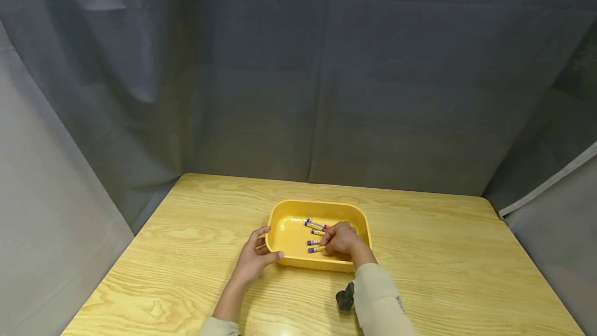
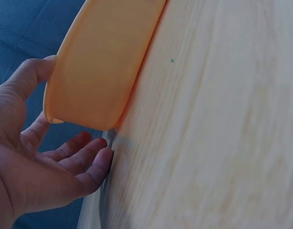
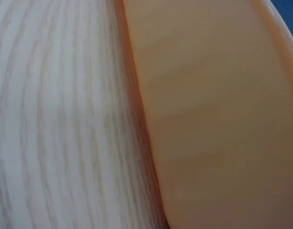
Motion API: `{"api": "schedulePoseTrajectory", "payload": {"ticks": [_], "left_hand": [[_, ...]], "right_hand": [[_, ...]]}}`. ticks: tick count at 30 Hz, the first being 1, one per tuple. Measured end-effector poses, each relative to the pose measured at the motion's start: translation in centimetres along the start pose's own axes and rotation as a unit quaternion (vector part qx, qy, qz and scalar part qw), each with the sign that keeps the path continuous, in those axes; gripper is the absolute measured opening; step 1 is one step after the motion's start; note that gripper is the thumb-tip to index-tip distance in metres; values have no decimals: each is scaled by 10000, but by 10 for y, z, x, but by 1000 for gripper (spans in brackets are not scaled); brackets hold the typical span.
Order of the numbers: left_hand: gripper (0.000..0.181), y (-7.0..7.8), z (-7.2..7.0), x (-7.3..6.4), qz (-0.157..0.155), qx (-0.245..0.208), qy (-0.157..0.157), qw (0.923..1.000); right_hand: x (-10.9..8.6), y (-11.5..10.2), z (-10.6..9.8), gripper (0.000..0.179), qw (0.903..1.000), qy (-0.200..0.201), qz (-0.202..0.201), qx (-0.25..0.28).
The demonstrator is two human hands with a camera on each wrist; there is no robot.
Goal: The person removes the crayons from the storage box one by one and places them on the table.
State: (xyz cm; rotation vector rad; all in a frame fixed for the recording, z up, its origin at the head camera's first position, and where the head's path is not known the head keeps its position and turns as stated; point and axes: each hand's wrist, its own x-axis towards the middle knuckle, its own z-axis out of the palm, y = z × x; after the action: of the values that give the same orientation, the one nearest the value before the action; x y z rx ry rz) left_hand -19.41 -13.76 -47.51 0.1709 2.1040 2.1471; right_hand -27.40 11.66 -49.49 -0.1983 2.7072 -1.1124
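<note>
A yellow plastic tub [image 1: 317,262] sits on the table with several crayons [image 1: 315,225] in yellow wrappers with purple ends lying inside it. My left hand [image 1: 252,258] holds the tub's left end, thumb on the near rim and fingers along the outer side; in the left wrist view, this hand [image 2: 46,162] has its thumb on the rim while the lower fingers stay off the wall. Inside the tub, my right hand [image 1: 342,237] bends its fingers down and pinches a crayon, partly hiding the crayons' right ends. The right wrist view shows only the tub's outer wall [image 3: 222,114] and the table.
The wood-grain table [image 1: 196,274] extends around the tub. A small black object [image 1: 345,297] is beside the right sleeve. Dark grey cloth [image 1: 317,77] hangs behind the table, with lighter panels at both sides.
</note>
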Motion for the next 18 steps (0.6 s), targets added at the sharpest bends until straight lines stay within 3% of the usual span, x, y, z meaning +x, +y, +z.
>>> {"api": "schedulePoseTrajectory", "payload": {"ticks": [7, 9, 15, 18], "left_hand": [[80, -24, -2, 13, 58, 291, 272, 9992], [80, -25, -1, 13, 53, 405, 350, 9986], [78, -8, 3, 8, 37, 350, 331, 9988], [76, 3, 5, 4, 41, 353, 327, 9988]], "right_hand": [[-5, 3, -1, 13, 9983, 155, -468, -308], [-8, 4, -1, 13, 9964, 238, -706, -406], [-11, 2, -7, 11, 9884, 605, -1395, 38], [-11, 1, -9, 9, 9873, 572, -1458, 269]]}}
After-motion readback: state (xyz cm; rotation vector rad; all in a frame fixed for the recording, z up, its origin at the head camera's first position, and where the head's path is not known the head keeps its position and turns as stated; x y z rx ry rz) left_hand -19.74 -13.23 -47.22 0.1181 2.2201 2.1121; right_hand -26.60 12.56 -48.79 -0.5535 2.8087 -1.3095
